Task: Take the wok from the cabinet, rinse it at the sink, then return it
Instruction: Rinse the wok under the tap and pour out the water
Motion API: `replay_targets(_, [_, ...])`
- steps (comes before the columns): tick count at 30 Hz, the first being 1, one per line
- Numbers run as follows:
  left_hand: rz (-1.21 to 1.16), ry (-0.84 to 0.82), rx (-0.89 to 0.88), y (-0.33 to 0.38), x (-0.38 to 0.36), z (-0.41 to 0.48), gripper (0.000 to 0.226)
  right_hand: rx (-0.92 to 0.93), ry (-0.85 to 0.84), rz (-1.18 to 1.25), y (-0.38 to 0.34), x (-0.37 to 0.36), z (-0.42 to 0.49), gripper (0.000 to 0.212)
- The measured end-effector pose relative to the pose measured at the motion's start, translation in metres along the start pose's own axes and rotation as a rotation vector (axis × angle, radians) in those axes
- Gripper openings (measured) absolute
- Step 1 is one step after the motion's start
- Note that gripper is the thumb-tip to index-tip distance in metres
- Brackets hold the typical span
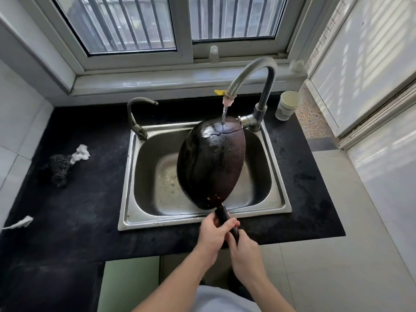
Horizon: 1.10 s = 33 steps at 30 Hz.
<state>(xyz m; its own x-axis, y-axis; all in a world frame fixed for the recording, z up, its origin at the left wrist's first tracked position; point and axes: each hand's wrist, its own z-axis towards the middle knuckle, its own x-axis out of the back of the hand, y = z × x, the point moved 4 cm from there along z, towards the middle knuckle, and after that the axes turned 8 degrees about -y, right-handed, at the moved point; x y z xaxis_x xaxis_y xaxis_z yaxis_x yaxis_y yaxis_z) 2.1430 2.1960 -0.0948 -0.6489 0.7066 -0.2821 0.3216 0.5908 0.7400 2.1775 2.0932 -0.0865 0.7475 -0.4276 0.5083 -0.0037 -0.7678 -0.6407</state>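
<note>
The left hand (pixel 213 233) curls its fingers round the black handle (pixel 222 216), nearer the pan. The right hand (pixel 244 251) grips the handle's end just behind it. Ahead of both hands, the wok (pixel 209 163) tilts on its side over the sink (pixel 144 176), dark underside up. Water (pixel 224 113) from the tap (pixel 254 73) strikes its far upper edge. A paper cup (pixel 287 104) stands on the black table (pixel 78 210), right of the tap.

Barred window (pixel 126 23), black countertop (pixel 85 199), pale tiles (pixel 337 255).

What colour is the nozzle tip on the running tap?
Pale pink nozzle tip, on the grey metal tap; the head view shows it best.
</note>
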Motion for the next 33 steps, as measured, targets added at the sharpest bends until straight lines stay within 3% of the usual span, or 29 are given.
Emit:
replay_targets(16, [0.114,0.047,-0.084,0.012,-0.022,0.017,0.025,0.086,-0.050,0.099,0.009,0.029,0.026,0.027])
replay_targets(33, [0.195,0.215,-0.170,0.061,-0.049,0.054,0.022,0.211,-0.185,0.162,-0.024,0.076,0.079,0.020])
